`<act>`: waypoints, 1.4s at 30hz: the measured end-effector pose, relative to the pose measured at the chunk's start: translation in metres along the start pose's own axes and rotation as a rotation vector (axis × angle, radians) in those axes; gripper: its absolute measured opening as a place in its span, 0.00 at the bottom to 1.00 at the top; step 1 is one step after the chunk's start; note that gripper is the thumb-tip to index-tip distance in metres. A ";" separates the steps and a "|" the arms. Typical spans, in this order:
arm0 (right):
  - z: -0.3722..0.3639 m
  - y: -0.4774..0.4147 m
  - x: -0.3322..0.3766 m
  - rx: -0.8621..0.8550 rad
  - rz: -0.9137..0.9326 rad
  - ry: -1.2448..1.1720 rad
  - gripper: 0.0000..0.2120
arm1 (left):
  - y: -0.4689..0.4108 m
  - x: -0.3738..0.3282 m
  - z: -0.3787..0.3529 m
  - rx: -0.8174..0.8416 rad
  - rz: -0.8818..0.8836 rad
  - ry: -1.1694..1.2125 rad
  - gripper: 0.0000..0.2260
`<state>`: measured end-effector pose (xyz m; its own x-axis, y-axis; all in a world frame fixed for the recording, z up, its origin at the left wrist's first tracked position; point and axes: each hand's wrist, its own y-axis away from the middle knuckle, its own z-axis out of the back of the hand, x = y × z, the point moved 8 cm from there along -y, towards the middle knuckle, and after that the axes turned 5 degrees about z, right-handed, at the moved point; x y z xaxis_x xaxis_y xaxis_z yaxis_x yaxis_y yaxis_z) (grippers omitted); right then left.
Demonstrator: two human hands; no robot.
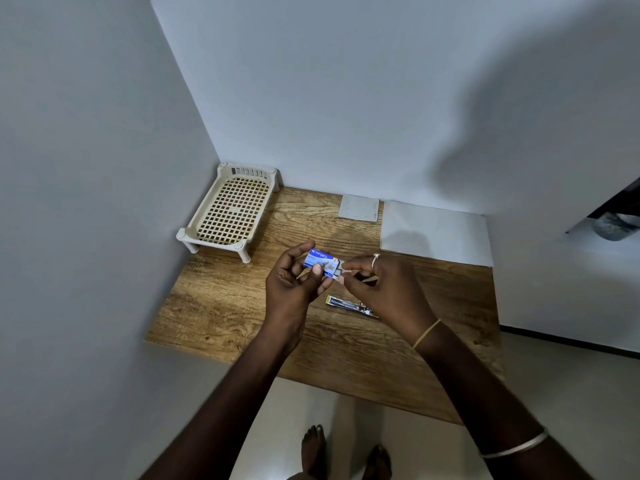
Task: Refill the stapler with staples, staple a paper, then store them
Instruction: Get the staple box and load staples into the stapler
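My left hand [294, 282] holds a small blue staple box [320, 259] above the wooden table [225, 306]. Fingertips of my right hand [384, 289] pinch the box's open right end, where a grey inner tray or flap shows. The stapler [349, 304] lies open on the table just below and between my hands, its right end hidden under my right hand. A white sheet of paper [436, 232] lies flat at the table's far right.
A cream plastic rack [232, 209] with a grid floor stands at the far left corner against the walls. A small grey card [360, 207] lies at the back edge beside the paper. My bare feet show on the floor below the table's near edge.
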<state>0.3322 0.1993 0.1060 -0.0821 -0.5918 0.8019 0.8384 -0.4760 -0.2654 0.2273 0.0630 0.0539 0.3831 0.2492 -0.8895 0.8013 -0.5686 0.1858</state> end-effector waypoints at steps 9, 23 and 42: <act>-0.002 0.002 0.005 0.027 0.078 0.096 0.05 | 0.002 0.004 -0.002 -0.009 0.013 -0.038 0.16; -0.003 0.005 -0.002 0.000 -0.080 0.040 0.02 | 0.006 0.011 0.000 0.004 0.046 -0.027 0.15; -0.013 0.008 -0.013 0.013 -0.247 0.178 0.07 | 0.002 0.023 0.006 -0.025 0.087 -0.021 0.14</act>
<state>0.3330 0.1945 0.0865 -0.3770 -0.5642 0.7346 0.7878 -0.6124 -0.0660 0.2348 0.0631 0.0314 0.4422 0.1829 -0.8781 0.7765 -0.5679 0.2728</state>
